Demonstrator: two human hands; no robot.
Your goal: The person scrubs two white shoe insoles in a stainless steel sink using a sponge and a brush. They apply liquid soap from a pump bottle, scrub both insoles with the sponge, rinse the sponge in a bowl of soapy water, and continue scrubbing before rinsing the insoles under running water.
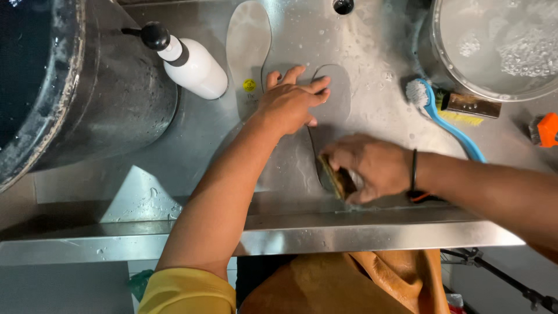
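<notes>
A grey shoe insole (pixel 332 102) lies flat on the wet steel counter (pixel 174 180). My left hand (pixel 289 103) presses down on its upper part, fingers spread. My right hand (pixel 367 167) grips a small brown scrubbing brush (pixel 336 179) against the insole's lower end near the counter's front edge. A second grey insole (pixel 248 49) with a yellow sticker lies to the left of my left hand, apart from it.
A white pump bottle (pixel 189 63) lies at upper left beside a large dark pot (pixel 70 87). A basin of soapy water (pixel 500 46) stands at upper right. A blue-handled brush (pixel 447 116), a wooden brush with yellow bristles (pixel 468 107) and an orange object (pixel 546 129) lie on the right.
</notes>
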